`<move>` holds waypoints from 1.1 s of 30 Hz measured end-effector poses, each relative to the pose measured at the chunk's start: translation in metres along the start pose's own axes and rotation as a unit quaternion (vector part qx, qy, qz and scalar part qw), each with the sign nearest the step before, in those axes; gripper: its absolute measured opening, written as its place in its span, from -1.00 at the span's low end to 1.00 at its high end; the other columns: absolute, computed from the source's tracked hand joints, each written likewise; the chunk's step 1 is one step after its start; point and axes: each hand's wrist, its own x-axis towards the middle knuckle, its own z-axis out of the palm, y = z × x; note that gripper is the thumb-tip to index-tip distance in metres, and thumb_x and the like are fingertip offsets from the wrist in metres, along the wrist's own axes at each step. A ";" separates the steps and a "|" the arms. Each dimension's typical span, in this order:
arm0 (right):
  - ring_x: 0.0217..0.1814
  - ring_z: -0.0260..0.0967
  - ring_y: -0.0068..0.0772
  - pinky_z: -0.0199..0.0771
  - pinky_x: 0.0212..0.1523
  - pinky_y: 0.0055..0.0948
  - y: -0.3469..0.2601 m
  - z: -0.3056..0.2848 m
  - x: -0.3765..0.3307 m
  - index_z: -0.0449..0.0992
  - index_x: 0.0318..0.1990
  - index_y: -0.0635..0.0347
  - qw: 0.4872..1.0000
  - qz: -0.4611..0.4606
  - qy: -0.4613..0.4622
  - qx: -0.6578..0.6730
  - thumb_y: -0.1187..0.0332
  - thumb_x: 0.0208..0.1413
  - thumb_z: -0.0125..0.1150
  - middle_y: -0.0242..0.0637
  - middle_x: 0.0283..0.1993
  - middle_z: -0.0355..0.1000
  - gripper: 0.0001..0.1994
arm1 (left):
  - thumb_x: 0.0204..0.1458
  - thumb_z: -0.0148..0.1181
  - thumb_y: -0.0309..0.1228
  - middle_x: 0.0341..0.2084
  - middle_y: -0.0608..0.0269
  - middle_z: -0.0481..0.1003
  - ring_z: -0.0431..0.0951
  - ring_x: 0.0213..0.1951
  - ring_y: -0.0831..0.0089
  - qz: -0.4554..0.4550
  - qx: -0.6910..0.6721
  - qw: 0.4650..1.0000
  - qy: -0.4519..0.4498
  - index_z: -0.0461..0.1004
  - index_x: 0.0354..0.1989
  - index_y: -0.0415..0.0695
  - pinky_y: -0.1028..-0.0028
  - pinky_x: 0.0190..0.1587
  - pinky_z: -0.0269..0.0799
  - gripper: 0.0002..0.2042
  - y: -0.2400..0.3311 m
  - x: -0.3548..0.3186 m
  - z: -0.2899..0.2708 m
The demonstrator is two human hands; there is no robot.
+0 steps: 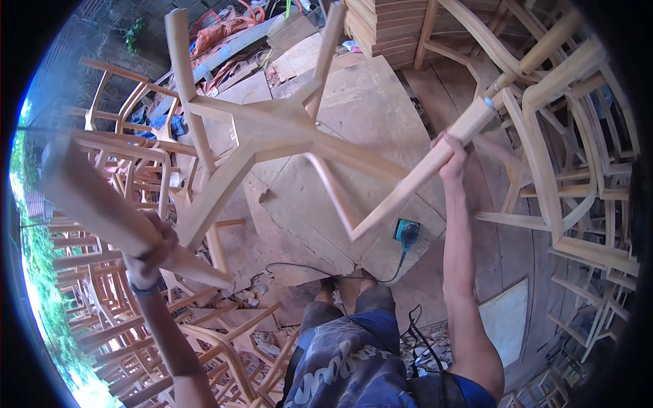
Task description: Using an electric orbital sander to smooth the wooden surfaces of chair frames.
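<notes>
A pale wooden frame [275,126] hangs in front of me, with arms crossing at a flat centre and a leg at each arm's end. My left hand [158,250] is closed around its near left leg [102,197], which looks large and close. On the near right leg [418,173], my right hand [452,158] is wrapped at about the upper middle. The two far legs point up and away from me. It looks like a chair or table base, held tilted above the cardboard. Both palms are hidden by the wood.
Flattened cardboard [299,217] covers the floor. A teal corded power tool [407,232] lies on it, its black cable trailing left past my feet. Stacked wooden chair frames [112,272] crowd the left; more frames [564,156] stand at right. Orange sheeting [221,34] and scraps lie at the back.
</notes>
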 end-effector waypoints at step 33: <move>0.14 0.37 0.30 0.30 0.17 0.10 0.148 -0.118 -0.004 0.26 0.22 0.35 0.830 -0.043 -0.139 -0.538 -0.06 0.18 0.29 0.28 0.12 0.40 -0.31 | -0.05 0.43 -0.61 -0.28 0.09 0.52 0.57 -0.20 0.26 0.027 -0.089 0.987 0.135 0.43 -0.21 -0.24 0.33 -0.05 0.49 -0.72 -0.175 -0.232 0.332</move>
